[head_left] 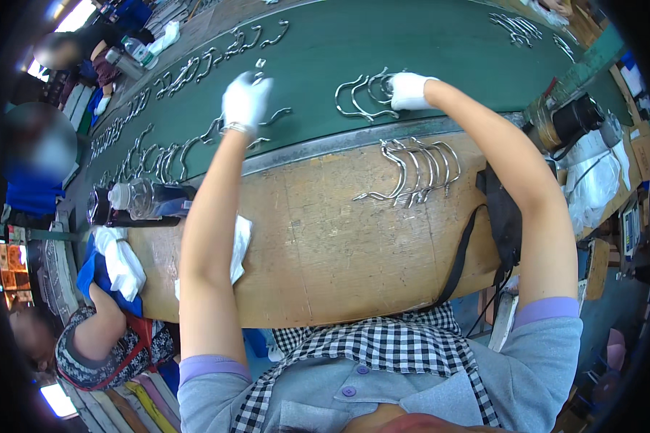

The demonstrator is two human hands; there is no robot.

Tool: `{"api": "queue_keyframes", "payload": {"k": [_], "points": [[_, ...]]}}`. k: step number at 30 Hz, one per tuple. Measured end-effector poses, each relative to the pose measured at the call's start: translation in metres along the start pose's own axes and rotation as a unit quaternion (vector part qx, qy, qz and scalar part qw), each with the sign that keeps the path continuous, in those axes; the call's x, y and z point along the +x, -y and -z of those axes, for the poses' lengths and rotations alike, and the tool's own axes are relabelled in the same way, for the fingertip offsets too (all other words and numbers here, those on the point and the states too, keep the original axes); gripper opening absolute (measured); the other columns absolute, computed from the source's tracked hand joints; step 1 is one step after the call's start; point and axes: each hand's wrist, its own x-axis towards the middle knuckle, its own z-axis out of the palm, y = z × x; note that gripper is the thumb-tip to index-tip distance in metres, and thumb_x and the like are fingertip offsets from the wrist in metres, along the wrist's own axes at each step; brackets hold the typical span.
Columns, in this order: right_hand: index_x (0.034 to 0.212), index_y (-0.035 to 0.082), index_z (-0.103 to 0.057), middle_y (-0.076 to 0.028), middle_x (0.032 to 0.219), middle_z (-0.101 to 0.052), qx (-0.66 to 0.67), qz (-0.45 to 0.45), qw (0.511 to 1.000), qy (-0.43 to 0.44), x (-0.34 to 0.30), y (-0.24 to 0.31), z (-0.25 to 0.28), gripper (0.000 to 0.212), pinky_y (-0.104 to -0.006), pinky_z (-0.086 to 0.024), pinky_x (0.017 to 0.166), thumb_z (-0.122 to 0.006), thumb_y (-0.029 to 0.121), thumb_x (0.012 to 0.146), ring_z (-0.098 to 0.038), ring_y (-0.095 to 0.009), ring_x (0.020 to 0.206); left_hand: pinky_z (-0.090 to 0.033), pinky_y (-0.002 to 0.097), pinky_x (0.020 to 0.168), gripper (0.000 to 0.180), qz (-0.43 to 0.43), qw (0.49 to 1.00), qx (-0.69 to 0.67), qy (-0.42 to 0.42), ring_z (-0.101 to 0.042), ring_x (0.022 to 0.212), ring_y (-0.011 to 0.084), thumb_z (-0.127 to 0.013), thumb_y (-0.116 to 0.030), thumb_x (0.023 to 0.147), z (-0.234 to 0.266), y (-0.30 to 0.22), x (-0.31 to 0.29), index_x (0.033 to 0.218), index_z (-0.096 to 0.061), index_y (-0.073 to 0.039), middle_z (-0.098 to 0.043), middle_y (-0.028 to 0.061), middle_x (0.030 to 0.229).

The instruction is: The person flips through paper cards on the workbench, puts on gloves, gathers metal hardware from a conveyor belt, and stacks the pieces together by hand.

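My left hand [247,102], in a white glove, reaches over the green conveyor belt [307,61]. Its fingers look closed, and a small shiny metal bit [260,64] shows at their tips; the rest is hidden or blurred. Just below that hand, a curved metal handle [279,112] lies on the belt. My right hand [409,92], also gloved, grips a curved metal handle [377,88] at the belt's near side. Beside it, on its left, lies another bowed handle [348,99]. Several similar handles [425,172] sit side by side on the wooden board [303,238] before me.
Rows of metal handles [188,74] line the belt's left part, and more [516,29] lie far right. A clear bottle [139,198] stands at the board's left, a black bag [500,216] at its right. Other people [115,335] are on the left.
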Motion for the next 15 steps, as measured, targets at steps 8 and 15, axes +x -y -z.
{"api": "queue_keyframes", "payload": {"k": [8, 15], "points": [[0.093, -0.002, -0.058, -0.024, 0.097, -0.061, 0.012, 0.008, 0.995, -0.096, -0.019, 0.017, -0.022, 0.034, -0.0426, -0.045, 0.084, -0.068, 0.018, 0.069, -0.057, -0.039, 0.095, -0.052, 0.0445, 0.07, 0.024, -0.146, 0.977, 0.131, 0.083, -0.067, 0.085, 0.0309, -0.054, -0.018, 0.08, -0.102, -0.071, -0.05, 0.098, -0.062, -0.003, -0.068, 0.0174, 0.087], [0.094, -0.002, -0.055, -0.011, 0.075, -0.061, 0.268, -0.025, 0.962, 0.035, -0.031, 0.032, -0.006, 0.018, -0.0282, -0.047, 0.054, -0.059, 0.007, 0.079, -0.06, -0.015, 0.06, -0.054, 0.0408, 0.075, 0.021, -0.089, 0.985, 0.096, 0.115, -0.067, 0.088, 0.0334, -0.052, -0.008, 0.084, -0.09, -0.066, -0.049, 0.103, -0.058, 0.001, -0.066, 0.0208, 0.095]]}}
